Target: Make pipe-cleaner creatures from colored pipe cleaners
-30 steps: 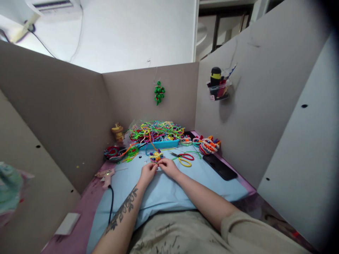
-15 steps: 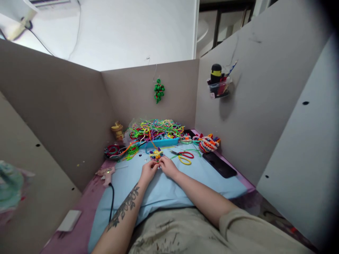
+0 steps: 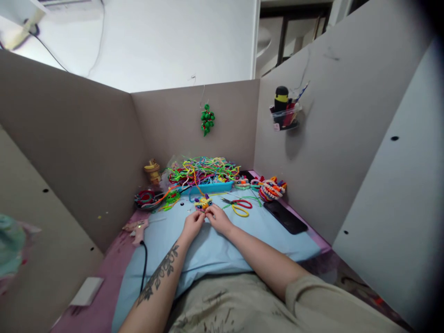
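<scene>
A small yellow animal figure (image 3: 204, 202) made of fuzzy cord, with purple ears and blue eyes, sits at the middle of the blue cloth (image 3: 222, 252). My left hand (image 3: 193, 226) pinches its near edge with closed fingers. From the other side my right hand (image 3: 219, 219) closes on the same edge, fingertips almost meeting those of the left. The fingers hide the lower part of the figure. Just right of it lie scissors (image 3: 241, 212) with red and yellow handles, blades apart. A green frog-like figure (image 3: 172, 197) stands to the left.
Behind, a blue tray (image 3: 215, 187) overflows with coloured fuzzy cords (image 3: 204, 169). A pink glue gun (image 3: 139, 230) with a black cable lies left. At right are a dark phone (image 3: 285, 217) and a striped cord figure (image 3: 272, 189). Grey panels (image 3: 194, 120) enclose three sides.
The yellow figure shows more of its face now, and my fingers sit slightly lower on its near edge. The whole view has shifted a little. Other things lie as before.
</scene>
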Demonstrator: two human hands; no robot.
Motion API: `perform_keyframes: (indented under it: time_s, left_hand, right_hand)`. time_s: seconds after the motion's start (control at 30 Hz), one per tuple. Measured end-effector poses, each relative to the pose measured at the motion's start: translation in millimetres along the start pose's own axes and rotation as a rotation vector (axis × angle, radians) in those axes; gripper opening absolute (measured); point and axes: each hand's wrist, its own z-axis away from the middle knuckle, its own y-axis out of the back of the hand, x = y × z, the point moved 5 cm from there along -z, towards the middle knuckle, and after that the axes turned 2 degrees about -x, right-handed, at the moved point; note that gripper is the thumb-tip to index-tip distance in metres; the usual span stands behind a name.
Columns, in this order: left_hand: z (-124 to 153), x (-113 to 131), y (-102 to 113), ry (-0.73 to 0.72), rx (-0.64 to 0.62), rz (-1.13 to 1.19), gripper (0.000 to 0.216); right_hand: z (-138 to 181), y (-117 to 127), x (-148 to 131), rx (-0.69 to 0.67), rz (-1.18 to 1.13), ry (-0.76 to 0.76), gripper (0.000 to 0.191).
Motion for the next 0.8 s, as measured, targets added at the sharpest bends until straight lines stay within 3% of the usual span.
perform_keyframes:
  time_s: [0.3, 0.8]
  left_hand:
    - [0.4, 3.4, 0.5, -0.128, 0.027, -0.050, 0.019]
    - [5.2, 20.7, 5.8, -0.261, 0.103, -0.194, 0.018]
  right_hand:
    - [-1.1, 3.7, -1.8, -0.005, 0.009, 0.022, 0.009]
    - [-7.9, -0.4, 8.6, -0.002, -0.198, -0.166, 0.020]
